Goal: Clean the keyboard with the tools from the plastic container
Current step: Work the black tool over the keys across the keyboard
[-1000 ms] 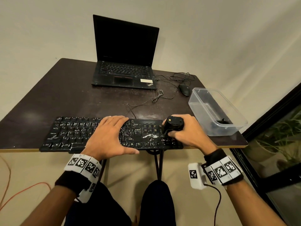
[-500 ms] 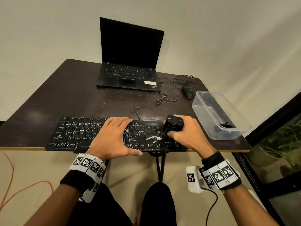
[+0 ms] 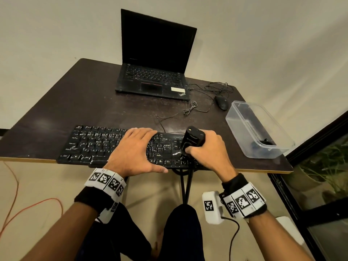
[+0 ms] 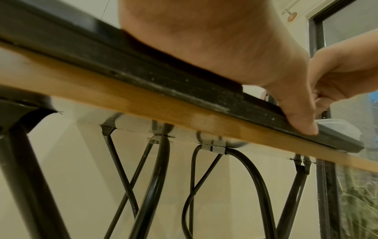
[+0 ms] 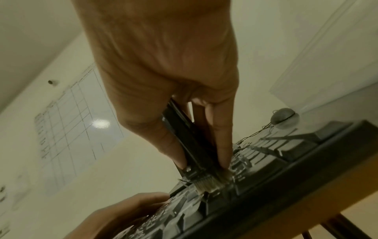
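Right hand (image 3: 209, 149) is clenched round the black handheld brush tool (image 3: 193, 139), pale bristles down on the black dusty keyboard (image 3: 90, 146) at the table's (image 3: 56, 110) front edge; left hand (image 3: 133, 151) lies flat, fingers relaxed, bracing it; press too hard and a keycap may pop, or the keyboard may slide off that edge

Black flat keyboard (image 3: 120, 146) at table's near edge: white key legends; "Ctrl", "Alt", "Shift", "Caps Lock" and letters Q, W, A, S, Z readable. Open black laptop (image 3: 152, 80): "ThinkPad" mark at palm rest's right corner. Black handheld brush tool (image 3: 194, 138): pale lettering on casing, too small to read. Wrist bands: black-and-white square marker codes.
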Motion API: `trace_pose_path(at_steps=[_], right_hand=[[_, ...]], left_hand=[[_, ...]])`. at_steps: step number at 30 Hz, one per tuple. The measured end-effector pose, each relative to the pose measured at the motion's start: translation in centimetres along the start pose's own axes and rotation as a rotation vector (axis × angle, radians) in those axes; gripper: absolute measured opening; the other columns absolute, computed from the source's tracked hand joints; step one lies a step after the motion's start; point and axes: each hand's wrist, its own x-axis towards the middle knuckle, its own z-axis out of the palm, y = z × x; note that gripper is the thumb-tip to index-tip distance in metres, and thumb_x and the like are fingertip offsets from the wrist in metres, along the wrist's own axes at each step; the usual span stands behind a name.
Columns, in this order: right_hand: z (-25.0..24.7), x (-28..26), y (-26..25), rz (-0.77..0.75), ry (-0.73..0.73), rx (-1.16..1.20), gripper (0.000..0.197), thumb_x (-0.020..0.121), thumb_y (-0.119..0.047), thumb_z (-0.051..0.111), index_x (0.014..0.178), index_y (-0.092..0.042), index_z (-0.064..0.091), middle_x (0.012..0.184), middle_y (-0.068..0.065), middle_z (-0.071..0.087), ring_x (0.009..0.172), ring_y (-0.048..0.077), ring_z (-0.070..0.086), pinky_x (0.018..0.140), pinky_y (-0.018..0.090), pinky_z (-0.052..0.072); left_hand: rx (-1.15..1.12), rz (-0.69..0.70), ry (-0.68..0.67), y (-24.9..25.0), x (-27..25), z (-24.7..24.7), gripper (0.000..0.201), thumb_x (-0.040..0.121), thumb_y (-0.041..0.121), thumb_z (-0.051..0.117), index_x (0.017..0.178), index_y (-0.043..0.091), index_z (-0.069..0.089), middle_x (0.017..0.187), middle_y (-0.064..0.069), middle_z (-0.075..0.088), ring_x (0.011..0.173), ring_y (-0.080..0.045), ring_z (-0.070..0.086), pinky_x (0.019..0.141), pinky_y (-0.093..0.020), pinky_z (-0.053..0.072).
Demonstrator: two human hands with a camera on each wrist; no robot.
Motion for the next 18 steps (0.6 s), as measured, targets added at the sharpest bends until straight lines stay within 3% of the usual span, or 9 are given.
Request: trace_pose_path(at_steps=[6,10,16,18], right_hand=[[0.3,0.0,0.0,0.059,-0.048,0.188,0.023,0.071,-0.018,0.085,0.093,-0.020,0.078,0.082,-0.008,0.079,0.084,0.011,0.075,0.083,0.043,0.062],[0.1,-0.4,0.6,0.052,0.063,0.104,0.022,0.073,-0.017,0.081,0.095,-0.019,0.078,0.080,-0.009,0.078,0.083,0.009,0.073,0.083,0.038,0.060],[0.2,0.8,-0.9,-0.053,-0.238,0.127,0.032,0.065,-0.024,0.083,0.097,-0.027,0.079,0.089,-0.010,0.080,0.089,0.009,0.076,0.087,0.043,0.062],[0.1,1.4,-0.9,-0.056,-0.230,0.104,0.030,0.066,-0.023,0.084,0.095,-0.027,0.079,0.088,-0.010,0.080,0.088,0.010,0.076,0.086,0.042,0.062]], left_hand=[[-0.002,-0.001,0.001,0.0,0.0,0.0,0.138,0.049,0.109,0.046,0.153,0.018,0.044,0.153,0.003,0.048,0.142,-0.017,0.040,0.127,-0.041,0.020],[0.013,-0.005,-0.002,0.0,-0.1,0.1,0.138,0.050,0.109,0.048,0.153,0.018,0.043,0.153,0.004,0.047,0.143,-0.016,0.039,0.127,-0.042,0.020],[0.006,-0.011,-0.003,0.1,-0.1,0.0,0.137,0.050,0.108,0.050,0.153,0.019,0.043,0.154,0.004,0.047,0.143,-0.016,0.038,0.128,-0.040,0.018],[0.012,-0.015,-0.004,0.1,-0.1,0.0,0.137,0.049,0.108,0.049,0.154,0.019,0.043,0.154,0.004,0.046,0.144,-0.015,0.037,0.128,-0.040,0.017]])
